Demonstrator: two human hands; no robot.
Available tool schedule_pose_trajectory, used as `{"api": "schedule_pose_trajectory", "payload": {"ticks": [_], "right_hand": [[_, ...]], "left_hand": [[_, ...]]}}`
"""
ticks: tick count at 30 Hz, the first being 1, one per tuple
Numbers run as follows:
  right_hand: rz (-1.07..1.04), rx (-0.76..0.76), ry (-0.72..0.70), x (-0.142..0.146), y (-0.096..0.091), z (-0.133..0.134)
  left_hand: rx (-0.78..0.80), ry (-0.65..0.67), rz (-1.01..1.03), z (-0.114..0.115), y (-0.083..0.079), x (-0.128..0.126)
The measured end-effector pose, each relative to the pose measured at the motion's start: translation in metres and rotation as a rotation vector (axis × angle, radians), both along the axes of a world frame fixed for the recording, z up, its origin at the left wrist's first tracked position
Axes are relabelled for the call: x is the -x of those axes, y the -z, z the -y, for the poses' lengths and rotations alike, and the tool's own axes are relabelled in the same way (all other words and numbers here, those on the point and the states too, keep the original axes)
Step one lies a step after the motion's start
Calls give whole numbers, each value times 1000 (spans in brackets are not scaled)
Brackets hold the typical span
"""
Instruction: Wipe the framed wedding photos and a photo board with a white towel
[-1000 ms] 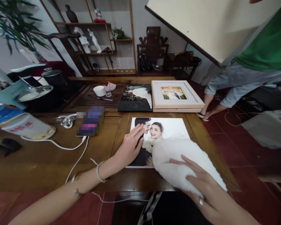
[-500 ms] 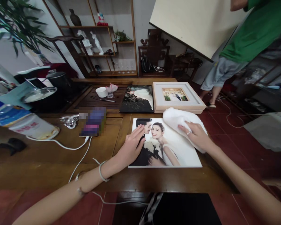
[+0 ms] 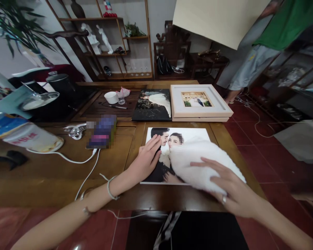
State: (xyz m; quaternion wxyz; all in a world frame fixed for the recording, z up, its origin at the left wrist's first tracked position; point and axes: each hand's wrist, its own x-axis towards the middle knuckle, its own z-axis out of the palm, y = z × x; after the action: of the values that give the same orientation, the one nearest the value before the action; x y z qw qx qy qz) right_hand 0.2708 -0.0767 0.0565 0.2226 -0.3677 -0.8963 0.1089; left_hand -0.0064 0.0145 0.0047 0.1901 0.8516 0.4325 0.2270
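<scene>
A wedding photo panel (image 3: 152,177) lies flat on the wooden table, showing a couple close together. My left hand (image 3: 149,156) rests flat on the panel's left part, fingers stretched out and holding nothing. With my right hand (image 3: 226,184) I grip a white fluffy cloth (image 3: 195,159), spread over the panel's right and lower right part. The cloth hides much of the print there and hangs past its right edge. Behind the panel lie a dark photo panel (image 3: 156,104) and a pale wooden picture frame (image 3: 202,116) with a small picture inside.
On the left of the table (image 3: 67,180) are a phone (image 3: 101,133) on a white cable, a white and blue bag (image 3: 28,135) and a black pot (image 3: 41,107). A white cup (image 3: 111,97) stands farther back. A person in a green shirt (image 3: 284,27) holds a large cream board (image 3: 211,21).
My right hand has moved the cloth from the panel's upper right corner down and toward me. My left hand stays in place. The person and the board have shifted slightly.
</scene>
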Motion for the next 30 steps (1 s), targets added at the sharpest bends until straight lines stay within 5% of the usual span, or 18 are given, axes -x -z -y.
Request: {"api": "schedule_pose_trajectory", "payload": {"ticks": [6,9,12,18,22,30], "right_hand": [[-24,53,258,-18,10,-75],[-95,80,354,-18,9,-89],[-99,81,327,-11,10,-69],[-54,61,155,8,8,13],[-49,100,42,13,-1,26],[-65,121,200,-6,10,-64]], "left_hand": [[18,9,-45,0,-4,0],[16,-9,-19,1,-4,0],[20,-16,2,1,-3,0],[11,-38,19,1,-1,-1],[21,-25,-12,1,-1,-1],[13,16,-65,0,-3,1]]}}
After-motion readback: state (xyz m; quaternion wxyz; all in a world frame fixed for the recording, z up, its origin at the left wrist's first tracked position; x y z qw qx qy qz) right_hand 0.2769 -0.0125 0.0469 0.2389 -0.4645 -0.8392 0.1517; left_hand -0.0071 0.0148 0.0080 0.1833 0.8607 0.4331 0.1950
